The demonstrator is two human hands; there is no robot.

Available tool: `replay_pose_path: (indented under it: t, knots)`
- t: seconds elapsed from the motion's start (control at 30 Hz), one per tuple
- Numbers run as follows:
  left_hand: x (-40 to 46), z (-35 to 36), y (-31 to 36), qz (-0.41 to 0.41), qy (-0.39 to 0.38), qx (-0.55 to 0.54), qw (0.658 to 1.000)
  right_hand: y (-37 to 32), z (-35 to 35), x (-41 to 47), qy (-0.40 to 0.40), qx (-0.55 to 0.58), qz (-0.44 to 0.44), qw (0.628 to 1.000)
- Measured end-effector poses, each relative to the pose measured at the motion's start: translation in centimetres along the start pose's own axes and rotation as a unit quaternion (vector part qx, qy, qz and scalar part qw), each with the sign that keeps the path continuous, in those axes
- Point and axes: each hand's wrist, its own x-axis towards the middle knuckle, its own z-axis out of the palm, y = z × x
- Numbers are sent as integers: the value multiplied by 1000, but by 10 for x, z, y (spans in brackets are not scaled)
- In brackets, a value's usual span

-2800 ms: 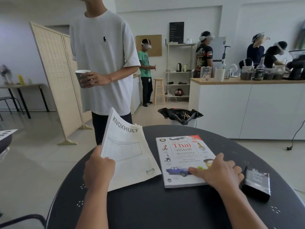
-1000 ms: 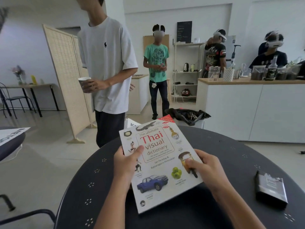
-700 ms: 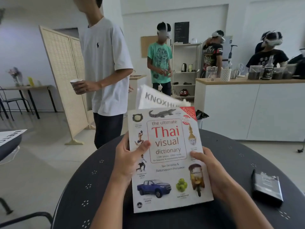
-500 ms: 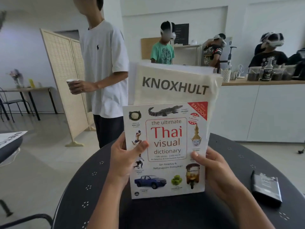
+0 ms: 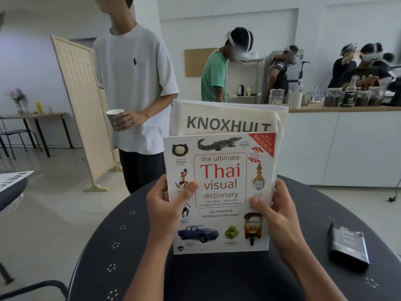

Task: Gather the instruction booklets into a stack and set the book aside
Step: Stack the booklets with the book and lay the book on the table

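Observation:
I hold a white Thai visual dictionary book (image 5: 220,192) upright above the round dark table (image 5: 121,246). Right behind it stand the white KNOXHULT instruction booklets (image 5: 227,118), their tops showing above the book; more than one sheet edge is visible. My left hand (image 5: 167,205) grips the left edge of the bundle, thumb on the cover. My right hand (image 5: 275,211) grips the right edge, thumb on the cover too. The lower parts of the booklets are hidden behind the book.
A small dark box (image 5: 347,244) lies on the table at the right. A person in a white shirt (image 5: 134,83) holding a paper cup stands just beyond the table. A folding screen (image 5: 80,101), a white counter (image 5: 338,144) and several people are farther back.
Both hands took the book and booklets off the table and raised them upright as one bundle; over the last half second the bundle barely moved.

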Motion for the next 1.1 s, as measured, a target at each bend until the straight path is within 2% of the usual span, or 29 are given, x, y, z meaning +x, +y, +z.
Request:
replay_pose_path:
  t: [0.17,0.47,0.57,0.7,0.83,0.93,1.1]
  knots:
    - [0,6,1,3,-13,16,1000,-3,-1,0,4,-7,-35,999]
    - [0,-2,-12,-82,-67,-27,994,10,-7,4,-21,-31,20,999]
    - [-2,-8,-19,-96,-97,9,991,15,-10,4,-39,-40,50,997]
    - [-4,-15,-27,-158,-131,41,978,22,-13,3,-44,-66,84,993]
    - [1,-12,-33,-171,-93,135,972,27,-11,10,-3,-191,79,978]
    - [3,-10,-34,-206,-82,215,951,28,-7,12,12,-273,102,957]
    - [6,-16,-38,-285,-106,287,908,27,-1,9,12,-318,188,929]
